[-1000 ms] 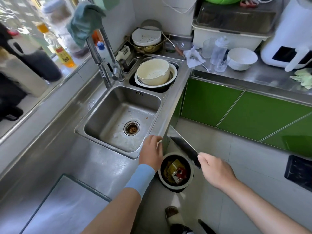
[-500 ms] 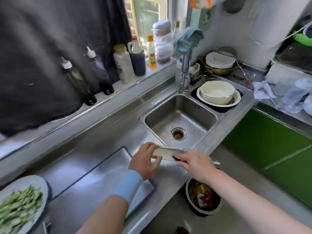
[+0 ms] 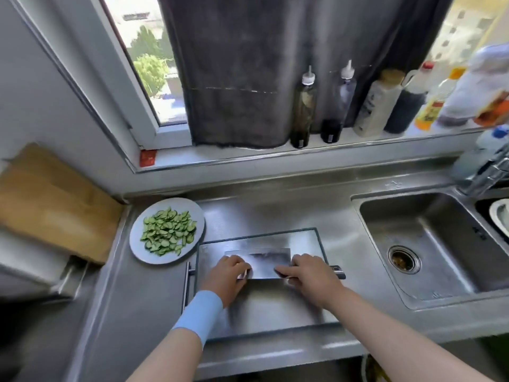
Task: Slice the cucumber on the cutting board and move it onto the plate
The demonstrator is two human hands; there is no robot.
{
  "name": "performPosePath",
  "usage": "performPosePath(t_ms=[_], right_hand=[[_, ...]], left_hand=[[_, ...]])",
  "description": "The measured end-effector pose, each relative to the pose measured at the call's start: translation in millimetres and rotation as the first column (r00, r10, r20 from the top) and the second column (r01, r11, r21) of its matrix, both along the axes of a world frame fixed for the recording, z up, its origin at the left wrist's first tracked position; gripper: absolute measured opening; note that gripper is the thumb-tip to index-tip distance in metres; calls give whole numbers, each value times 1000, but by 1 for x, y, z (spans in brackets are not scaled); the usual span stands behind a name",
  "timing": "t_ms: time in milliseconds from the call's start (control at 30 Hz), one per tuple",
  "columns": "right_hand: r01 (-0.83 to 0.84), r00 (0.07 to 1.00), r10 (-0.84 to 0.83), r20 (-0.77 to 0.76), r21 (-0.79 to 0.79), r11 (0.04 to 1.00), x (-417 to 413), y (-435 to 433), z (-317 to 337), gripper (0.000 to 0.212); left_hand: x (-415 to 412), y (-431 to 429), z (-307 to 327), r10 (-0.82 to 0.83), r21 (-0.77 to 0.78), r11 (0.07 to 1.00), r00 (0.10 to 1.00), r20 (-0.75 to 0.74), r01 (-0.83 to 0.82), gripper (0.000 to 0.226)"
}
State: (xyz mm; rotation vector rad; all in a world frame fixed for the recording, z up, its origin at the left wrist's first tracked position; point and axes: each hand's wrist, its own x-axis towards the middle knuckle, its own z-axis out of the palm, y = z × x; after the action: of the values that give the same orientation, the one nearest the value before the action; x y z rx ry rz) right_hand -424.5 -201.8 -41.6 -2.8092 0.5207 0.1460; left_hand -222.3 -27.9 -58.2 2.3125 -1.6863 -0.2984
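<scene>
A grey plate [image 3: 139, 249] at the counter's back left holds a heap of green cucumber slices [image 3: 168, 231]. To its right lies the steel cutting board [image 3: 275, 304], with no cucumber on it. A cleaver [image 3: 264, 264] lies flat across the board's far half. My left hand [image 3: 224, 277], with a blue wristband, grips the blade's left end. My right hand [image 3: 311, 277] covers the handle, with its fingers on the blade's right part. The handle's tip pokes out past my right hand.
A steel sink [image 3: 440, 244] with a drain is to the right, a faucet [image 3: 487, 172] behind it. A wooden board [image 3: 49, 202] leans at the far left. Several sauce bottles [image 3: 303, 106] line the windowsill in front of a dark curtain.
My view swung left from the sink and bin to the cutting board. Both hands carried the cleaver from the sink's edge and laid it flat on the board.
</scene>
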Motion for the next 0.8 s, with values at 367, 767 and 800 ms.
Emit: performPosePath(t_ms=[367, 767, 800], right_hand=[[-57, 996, 61, -69, 60, 997, 31, 14, -31, 50], [-10, 988, 20, -153, 64, 998, 31, 21, -29, 56], [-6, 988, 13, -151, 45, 999, 30, 22, -29, 55]], left_hand=[[2, 37, -26, 126, -5, 992, 992, 9, -126, 20], [-13, 36, -15, 276, 272, 934, 952, -134, -233, 38], [-13, 36, -14, 296, 270, 931, 942, -158, -248, 39]])
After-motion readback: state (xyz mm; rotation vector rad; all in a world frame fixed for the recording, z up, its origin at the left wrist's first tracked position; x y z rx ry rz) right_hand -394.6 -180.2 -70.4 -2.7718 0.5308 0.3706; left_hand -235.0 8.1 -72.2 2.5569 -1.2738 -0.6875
